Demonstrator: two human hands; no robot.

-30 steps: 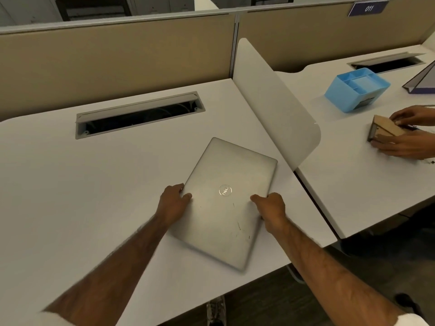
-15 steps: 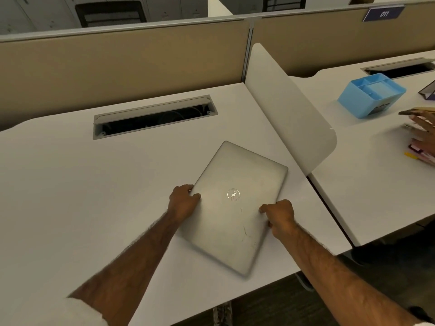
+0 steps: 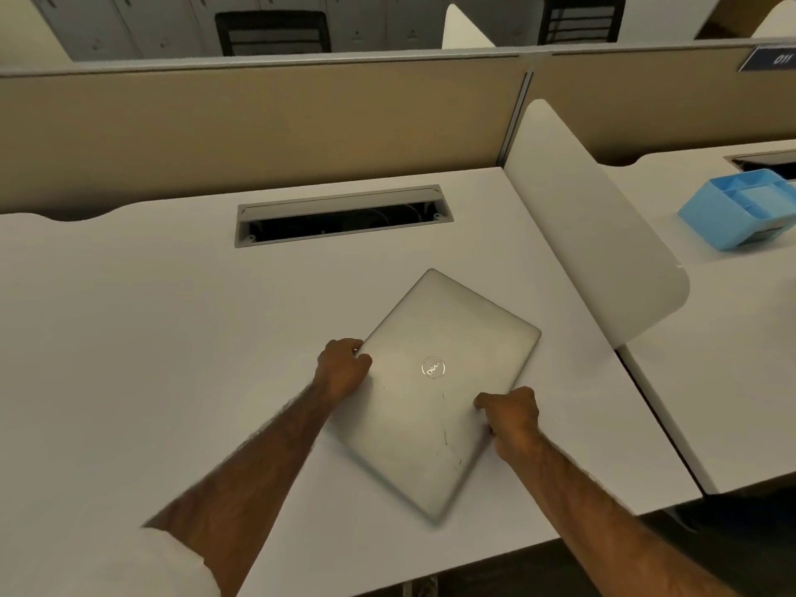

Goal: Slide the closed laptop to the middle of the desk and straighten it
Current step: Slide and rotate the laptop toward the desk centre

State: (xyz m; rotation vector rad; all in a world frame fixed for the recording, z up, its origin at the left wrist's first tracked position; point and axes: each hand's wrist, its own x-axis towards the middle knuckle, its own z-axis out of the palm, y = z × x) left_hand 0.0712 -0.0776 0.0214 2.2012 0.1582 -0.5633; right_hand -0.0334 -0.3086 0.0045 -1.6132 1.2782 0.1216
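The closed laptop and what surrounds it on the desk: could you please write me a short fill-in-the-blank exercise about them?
1. The laptop lies ____ to the desk edges.
2. The left hand and right hand both grip its ____.
3. The organiser tray on the neighbouring desk is ____ in colour.

Missing words: askew; edges; blue
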